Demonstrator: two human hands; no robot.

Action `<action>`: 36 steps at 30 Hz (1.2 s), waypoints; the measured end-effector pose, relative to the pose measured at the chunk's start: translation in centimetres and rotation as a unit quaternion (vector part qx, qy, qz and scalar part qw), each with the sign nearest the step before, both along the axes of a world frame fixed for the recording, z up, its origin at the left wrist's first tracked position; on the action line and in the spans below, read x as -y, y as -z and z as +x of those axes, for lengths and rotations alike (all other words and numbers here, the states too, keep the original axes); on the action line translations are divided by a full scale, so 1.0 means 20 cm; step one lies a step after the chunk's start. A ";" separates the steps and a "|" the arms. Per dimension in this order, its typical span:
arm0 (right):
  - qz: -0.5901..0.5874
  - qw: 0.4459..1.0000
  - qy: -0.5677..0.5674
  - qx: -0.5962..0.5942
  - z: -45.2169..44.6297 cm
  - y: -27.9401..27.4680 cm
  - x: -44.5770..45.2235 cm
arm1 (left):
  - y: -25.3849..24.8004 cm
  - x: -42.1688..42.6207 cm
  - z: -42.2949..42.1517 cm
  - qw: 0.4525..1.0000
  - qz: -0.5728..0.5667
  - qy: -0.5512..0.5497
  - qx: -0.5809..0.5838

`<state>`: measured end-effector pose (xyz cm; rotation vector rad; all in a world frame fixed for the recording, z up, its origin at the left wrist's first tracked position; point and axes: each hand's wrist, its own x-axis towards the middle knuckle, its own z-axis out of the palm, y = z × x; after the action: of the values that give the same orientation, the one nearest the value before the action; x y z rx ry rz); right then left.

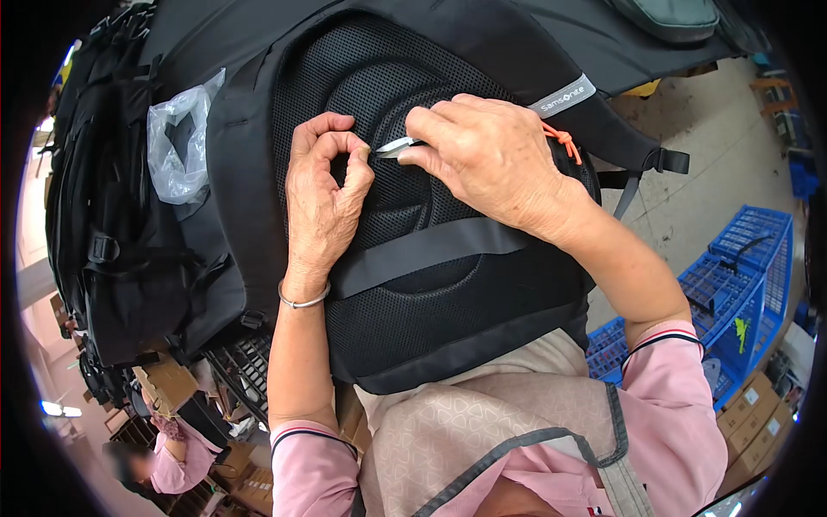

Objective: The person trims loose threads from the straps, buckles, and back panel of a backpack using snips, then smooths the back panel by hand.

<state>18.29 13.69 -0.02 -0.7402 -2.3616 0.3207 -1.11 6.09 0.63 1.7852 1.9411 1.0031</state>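
Note:
A black backpack (465, 297) lies on the work surface in front of me, its mesh back panel facing up. My right hand (491, 155) is closed around a pair of small thread snips (396, 146), the pointed metal blades aimed left. Just left of the tips, my left hand (332, 181) pinches thumb and forefinger together over the mesh; what is between them is too small to make out. An orange knotted cord (564, 142) shows beside my right hand; I cannot tell what it is fixed to. A grey Samsonite label (564, 95) is on the shoulder strap.
A clear plastic bag (181, 142) lies left of the backpack. Black bags (103, 207) are piled at the far left. Blue plastic crates (732, 284) and cardboard boxes (758, 418) stand at the right. Another person (177, 457) is at the lower left.

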 end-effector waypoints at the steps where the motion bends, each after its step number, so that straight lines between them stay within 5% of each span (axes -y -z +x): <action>1: 0.008 1.000 -0.003 0.001 0.00 0.00 0.00 | 0.00 0.00 0.00 1.000 -0.003 0.001 -0.003; 18: 0.018 1.000 0.010 -0.009 0.01 -0.01 -0.03 | 0.00 0.04 -0.03 0.999 0.024 -0.002 0.047; 21: -0.239 0.963 0.017 -0.122 0.12 -0.06 -0.07 | -0.15 0.21 -0.02 0.984 -0.043 0.151 0.086; 23: -0.402 0.863 -0.056 -0.302 0.16 -0.06 -0.11 | -0.20 0.32 -0.03 0.900 -0.194 0.230 0.315; 24: -0.430 0.849 -0.058 -0.302 0.19 -0.07 -0.13 | -0.20 0.36 -0.06 0.891 -0.191 0.262 0.318; 26: -0.463 0.838 -0.049 -0.284 0.23 -0.11 -0.16 | -0.21 0.41 -0.03 0.976 -0.076 0.131 0.156; 29: -0.417 0.865 -0.054 -0.273 0.18 -0.07 -0.13 | -0.17 0.38 -0.05 0.988 0.067 0.066 -0.120; 36: -0.401 0.894 -0.027 -0.198 0.16 -0.07 -0.12 | -0.10 0.27 -0.03 0.976 0.094 0.044 -0.189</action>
<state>21.46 16.05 1.31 -0.8586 -1.8129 1.3832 -1.75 0.65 2.67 2.2885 2.0098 0.8926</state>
